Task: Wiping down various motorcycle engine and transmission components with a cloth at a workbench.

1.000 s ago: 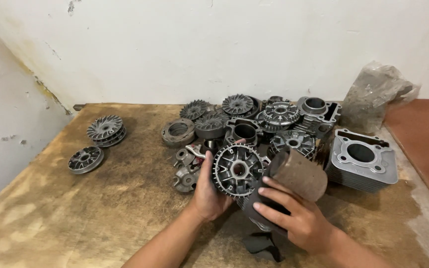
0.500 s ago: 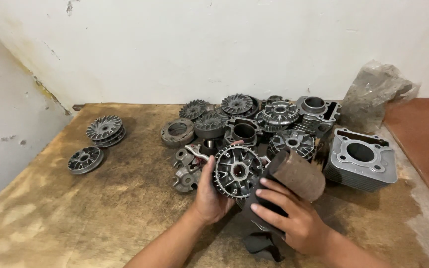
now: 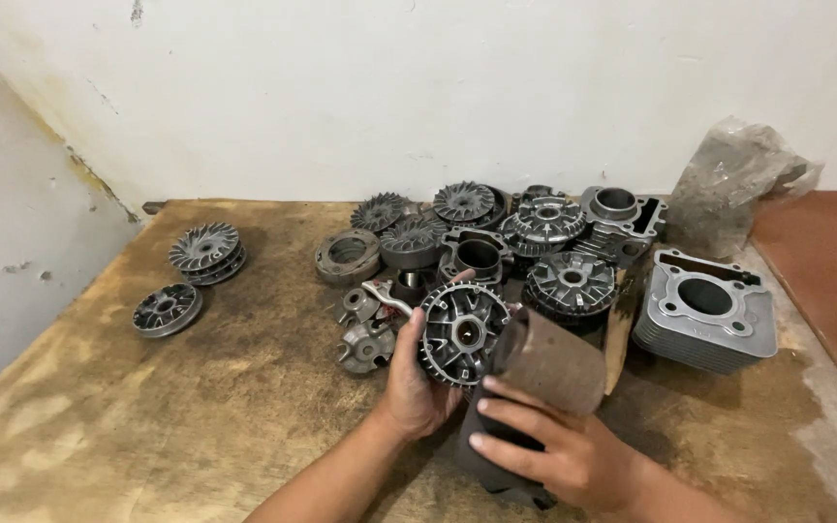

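Our left hand (image 3: 417, 380) is wrapped around the rim of a round finned metal wheel (image 3: 464, 332), fingers curled behind it and the thumb on its near edge, so the wheel stands tilted with its spoked face turned toward us, lifted just above the wooden table (image 3: 147, 426). Our right hand (image 3: 564, 450) lies with spread fingers over a dark part beneath it and presses against a rusty brown drum (image 3: 549, 363) that touches the wheel's right side; we cannot tell whether that hand truly grasps the drum or only steadies it. As we judge it, the wheel looks heavy and oily, and held by one hand at the rim it could slip and drop onto the small loose castings (image 3: 365, 329) just beside it, or pinch our right fingers against the drum. The drum, if only leaned on, might roll off toward the table edge. Behind the hands sits a crowded heap of finned wheels and housings (image 3: 544, 242); knocking it could send pieces sliding. To the right stands a grey finned cylinder block (image 3: 704, 310), farther back a crumpled plastic bag (image 3: 728, 184), and well apart on the left two more wheels (image 3: 186, 276) rest near the white wall (image 3: 389, 87)
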